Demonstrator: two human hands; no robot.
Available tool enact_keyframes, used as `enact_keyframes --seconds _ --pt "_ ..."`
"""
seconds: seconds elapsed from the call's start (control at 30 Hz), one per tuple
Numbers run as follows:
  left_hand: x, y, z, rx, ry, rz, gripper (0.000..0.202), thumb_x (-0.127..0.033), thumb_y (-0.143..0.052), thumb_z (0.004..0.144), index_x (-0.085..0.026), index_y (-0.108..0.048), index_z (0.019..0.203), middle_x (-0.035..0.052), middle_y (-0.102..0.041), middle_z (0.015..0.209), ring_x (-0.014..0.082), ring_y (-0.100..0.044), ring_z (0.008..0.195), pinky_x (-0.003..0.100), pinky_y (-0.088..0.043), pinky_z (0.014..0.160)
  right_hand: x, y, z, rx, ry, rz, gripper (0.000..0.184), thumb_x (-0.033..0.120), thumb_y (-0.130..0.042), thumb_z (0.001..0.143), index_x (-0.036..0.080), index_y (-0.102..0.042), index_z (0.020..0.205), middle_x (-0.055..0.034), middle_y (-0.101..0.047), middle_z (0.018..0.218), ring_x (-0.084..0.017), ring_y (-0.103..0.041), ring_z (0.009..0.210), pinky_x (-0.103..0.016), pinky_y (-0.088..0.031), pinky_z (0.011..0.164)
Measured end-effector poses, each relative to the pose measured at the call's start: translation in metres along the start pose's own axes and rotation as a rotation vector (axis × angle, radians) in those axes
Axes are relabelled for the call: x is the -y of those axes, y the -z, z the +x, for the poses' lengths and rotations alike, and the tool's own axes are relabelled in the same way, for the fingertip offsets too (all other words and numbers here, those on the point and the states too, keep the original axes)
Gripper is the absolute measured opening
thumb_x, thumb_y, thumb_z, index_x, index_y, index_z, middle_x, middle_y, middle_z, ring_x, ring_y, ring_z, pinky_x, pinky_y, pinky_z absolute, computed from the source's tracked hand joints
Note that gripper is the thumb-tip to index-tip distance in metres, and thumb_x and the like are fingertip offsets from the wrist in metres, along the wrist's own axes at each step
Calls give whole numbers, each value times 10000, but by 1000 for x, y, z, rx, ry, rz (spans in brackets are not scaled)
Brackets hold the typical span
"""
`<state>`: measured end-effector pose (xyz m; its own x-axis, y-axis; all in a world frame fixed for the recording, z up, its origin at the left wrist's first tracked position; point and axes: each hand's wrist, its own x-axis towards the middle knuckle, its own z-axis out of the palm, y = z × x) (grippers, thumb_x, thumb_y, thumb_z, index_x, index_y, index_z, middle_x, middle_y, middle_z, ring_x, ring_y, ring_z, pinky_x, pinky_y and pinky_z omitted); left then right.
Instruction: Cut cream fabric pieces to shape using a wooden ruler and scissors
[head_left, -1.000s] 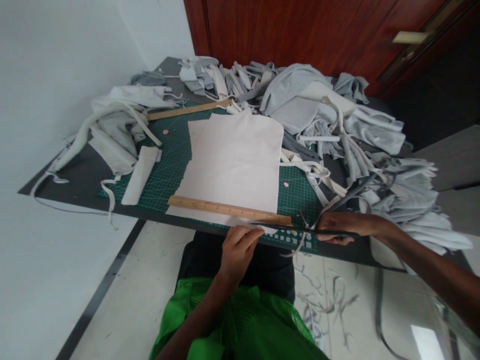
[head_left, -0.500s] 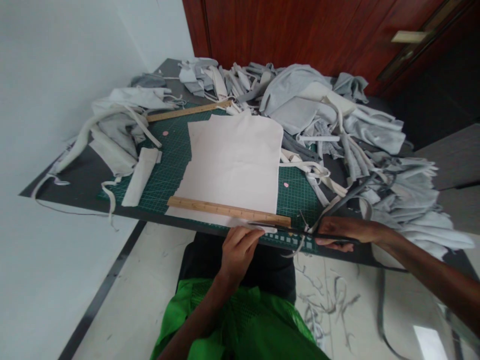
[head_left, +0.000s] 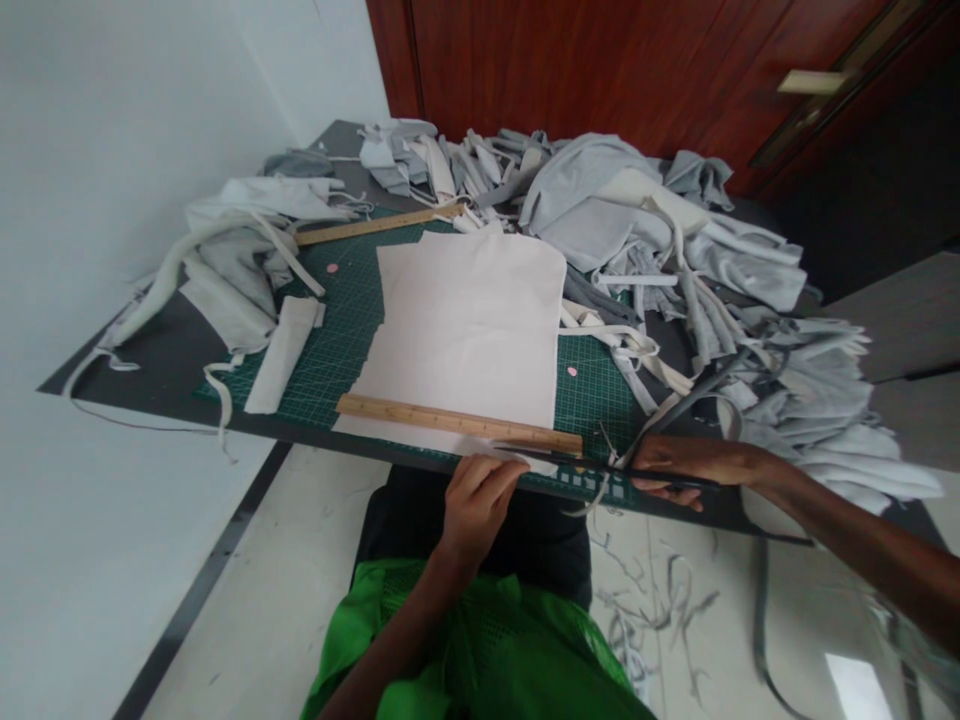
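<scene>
A pale sheet of fabric or leather (head_left: 472,330) lies on the green cutting mat (head_left: 341,330), its left edge ragged. Across its near end rests a wooden ruler (head_left: 457,422). My right hand (head_left: 679,470) is closed round the handles of long dark scissors (head_left: 592,463), whose blades point left along the ruler's near side, at the sheet's near strip. With fingers pinched together, my left hand (head_left: 480,500) holds the near edge of the sheet, close to the blade tips. Part of the scissor handles is hidden by my right hand.
Grey and white offcuts (head_left: 600,215) are heaped along the back and right of the dark table (head_left: 172,385). More scraps (head_left: 232,260) lie at the left, near a second wooden ruler (head_left: 375,225). Thin trimmings (head_left: 671,610) litter the floor. Behind stands a reddish wooden door (head_left: 585,70).
The scissor blades have moved slightly left along the ruler, and the near strip of the sheet stands a little farther apart from it. Both hands have stayed nearly in place.
</scene>
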<state>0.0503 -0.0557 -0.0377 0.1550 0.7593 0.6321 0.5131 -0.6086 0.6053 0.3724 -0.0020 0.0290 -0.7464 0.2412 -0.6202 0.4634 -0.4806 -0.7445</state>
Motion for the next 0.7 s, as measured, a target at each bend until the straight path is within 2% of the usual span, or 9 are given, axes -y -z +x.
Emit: enact_keyframes --seconds 0.23,0.37,0.5,0.7 --pt "4 -3 -3 -47 -67 -30 216 -48 -655 940 -221 -743 1034 4 -709 839 132 -659 795 268 -544 769 10 -12 6 -100 -72 44 583 704 -614 880 176 -476 674 86 -398 543 -29 -344 419 -160 -447 391" --pt "3 -3 -1 -57 -69 -28 207 -55 -659 940 -227 -746 1014 -4 -703 807 128 -642 751 266 -532 736 15 -17 12 -89 -68 97 554 660 -691 847 165 -511 677 99 -384 528 -27 -329 408 -158 -446 370" --pt "2 -3 0 -63 -75 -32 200 -51 -648 943 -217 -749 993 -3 -691 787 127 -627 730 265 -518 721 15 -18 14 -90 -57 109 536 638 -692 854 164 -518 672 99 -390 513 -31 -330 399 -164 -444 368" --pt "-1 -3 2 -60 -73 -13 195 -58 -639 948 -211 -750 991 -2 -667 760 127 -600 701 269 -493 708 18 -22 15 -74 -104 90 587 717 -667 832 177 -494 679 101 -382 487 -37 -320 398 -165 -400 361"
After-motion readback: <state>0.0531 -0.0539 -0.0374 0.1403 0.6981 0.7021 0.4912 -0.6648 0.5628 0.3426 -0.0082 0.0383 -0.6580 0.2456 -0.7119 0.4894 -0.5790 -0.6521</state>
